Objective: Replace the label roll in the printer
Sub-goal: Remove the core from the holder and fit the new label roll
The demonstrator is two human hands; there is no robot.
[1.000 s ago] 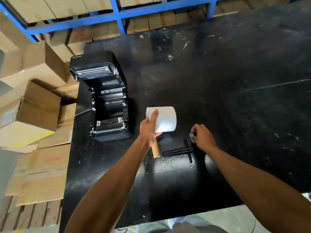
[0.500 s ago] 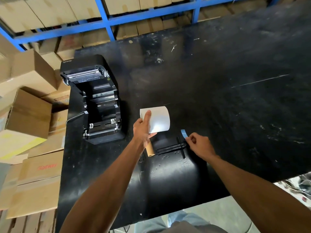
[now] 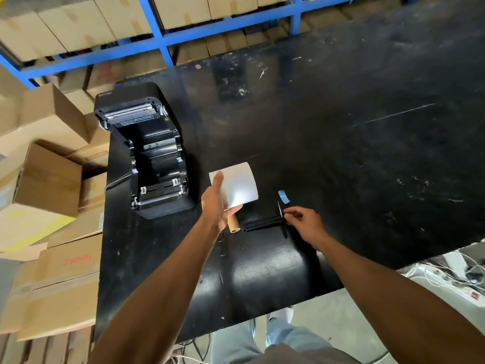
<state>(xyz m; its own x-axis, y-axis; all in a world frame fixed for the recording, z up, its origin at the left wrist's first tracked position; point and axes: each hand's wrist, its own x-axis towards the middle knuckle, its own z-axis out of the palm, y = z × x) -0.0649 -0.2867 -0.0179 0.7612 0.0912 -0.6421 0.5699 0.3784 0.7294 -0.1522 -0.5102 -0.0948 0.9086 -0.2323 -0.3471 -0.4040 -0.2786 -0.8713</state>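
Observation:
The black label printer [image 3: 154, 158] stands open at the table's left, its roll bay bare. My left hand [image 3: 216, 206] grips a white label roll [image 3: 241, 185] to the right of the printer, just above the table. Under that hand lies an empty brown cardboard core [image 3: 233, 224]. A black spindle [image 3: 262, 224] lies beside the core. My right hand [image 3: 305, 223] pinches the spindle's right flange end. A small strip of blue tape [image 3: 283, 197] lies just beyond my right fingertips, apart from them.
The black table [image 3: 341, 153] stretches far to the right and back. Cardboard boxes [image 3: 47, 179] are stacked along its left edge. A blue shelf frame [image 3: 162, 40] with more boxes runs behind. Cables and a power strip [image 3: 446, 274] lie on the floor, lower right.
My right hand had the blue tape strip pinched; the strip now lies free and the fingers are on the spindle's end. My left hand keeps the white roll in about the same spot.

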